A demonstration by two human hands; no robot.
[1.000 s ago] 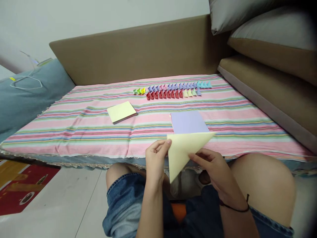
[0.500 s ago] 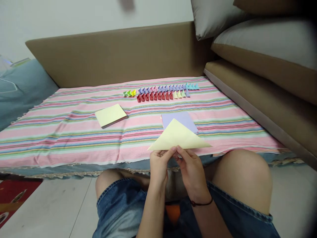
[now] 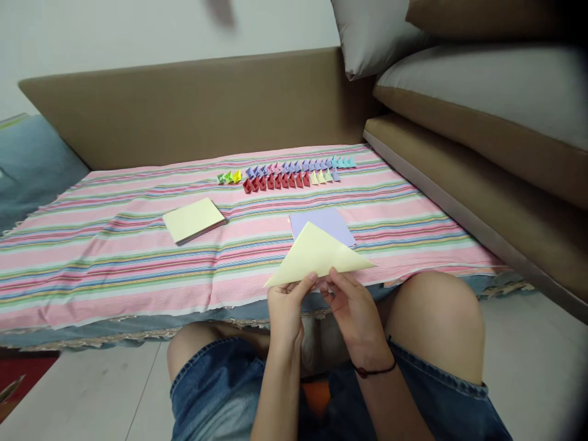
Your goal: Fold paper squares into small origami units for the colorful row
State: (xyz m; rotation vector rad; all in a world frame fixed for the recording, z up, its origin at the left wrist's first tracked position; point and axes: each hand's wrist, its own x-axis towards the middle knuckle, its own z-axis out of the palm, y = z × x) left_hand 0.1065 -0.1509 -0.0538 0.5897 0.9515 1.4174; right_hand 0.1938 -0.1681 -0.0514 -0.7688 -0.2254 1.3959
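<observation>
— Between both hands, near the front edge of the striped cloth (image 3: 114, 245), what's held?

— A pale yellow paper triangle (image 3: 319, 257), long edge running left to right, apex pointing far.

— Which hand is closer to it?

— Both equally. The left hand (image 3: 285, 309) and right hand (image 3: 353, 309) each pinch the near edge at its middle, the paper fanning up and away from each grip.

— And beyond?

— A lilac sheet (image 3: 326, 222) lies just behind; a yellow paper stack (image 3: 193, 219) sits left; rows of small folded pieces (image 3: 287, 174) lie far.
</observation>
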